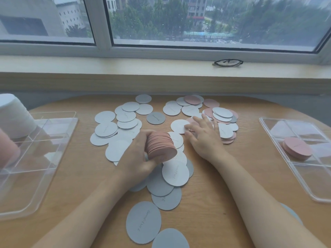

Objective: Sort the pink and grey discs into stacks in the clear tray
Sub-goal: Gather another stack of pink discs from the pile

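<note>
My left hand (138, 156) grips a thick stack of pink discs (160, 146) held on edge over the middle of the table. With fingers spread, my right hand (204, 136) lies flat on loose discs, touching a pink disc (190, 121) next to a white disc (179, 126). Several grey, white and pink discs lie scattered across the table, with a mixed pile (223, 116) at the right. A clear tray (302, 153) on the right holds a short stack of pink discs (297, 148) in one compartment.
A second clear divided tray (34, 153) sits at the left, with a white roll (12, 115) behind it. Black glasses (227, 62) lie on the windowsill. Large grey discs (143, 221) lie near the table's front edge.
</note>
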### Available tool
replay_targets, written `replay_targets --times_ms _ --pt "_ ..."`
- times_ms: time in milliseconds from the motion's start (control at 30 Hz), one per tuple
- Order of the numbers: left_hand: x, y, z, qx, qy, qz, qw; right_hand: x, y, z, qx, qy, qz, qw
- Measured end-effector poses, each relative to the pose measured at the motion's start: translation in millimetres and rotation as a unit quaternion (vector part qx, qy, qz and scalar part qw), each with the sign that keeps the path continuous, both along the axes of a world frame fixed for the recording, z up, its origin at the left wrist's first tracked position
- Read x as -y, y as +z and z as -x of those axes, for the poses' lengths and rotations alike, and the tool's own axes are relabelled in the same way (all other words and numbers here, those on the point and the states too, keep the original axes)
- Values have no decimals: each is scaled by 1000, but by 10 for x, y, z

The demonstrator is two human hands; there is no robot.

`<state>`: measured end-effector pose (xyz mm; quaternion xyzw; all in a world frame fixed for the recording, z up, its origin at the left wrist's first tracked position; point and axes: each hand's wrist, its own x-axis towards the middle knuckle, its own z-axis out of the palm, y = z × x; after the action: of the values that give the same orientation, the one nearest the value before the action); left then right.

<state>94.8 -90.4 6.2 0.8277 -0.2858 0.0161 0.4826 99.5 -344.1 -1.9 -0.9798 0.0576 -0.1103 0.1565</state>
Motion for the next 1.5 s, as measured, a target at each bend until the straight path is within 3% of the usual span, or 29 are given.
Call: replay_targets --times_ms 200,533,767,867,1000,1133,1333,1500 --pt "2 -10 -7 2 -1 -11 1000 15 2 -7 30 52 -63 996" --pt "1 4 9 2 -2 -20 1000 41 54 36 89 -2 7 996" --pt "7 -12 0 9 -5 -25 1000 -16 171 133 237 -40 7 971" --pt "7 -29 -17 11 -7 -28 1000 -87 263 248 287 -8 -72 955" --pt "10 -35 -26 9 -14 -24 1000 -326 387 414 222 74 -286 929" --pt "13 -37 -45 -1 -24 -23 999 -473 367 413 161 111 -385 902" --pt "1 -101 -91 3 -21 -85 996 -498 284 420 47 170 -340 924" --pt "2 -105 -91 34 -31 -131 990 -614 164 412 -17 229 -179 957"
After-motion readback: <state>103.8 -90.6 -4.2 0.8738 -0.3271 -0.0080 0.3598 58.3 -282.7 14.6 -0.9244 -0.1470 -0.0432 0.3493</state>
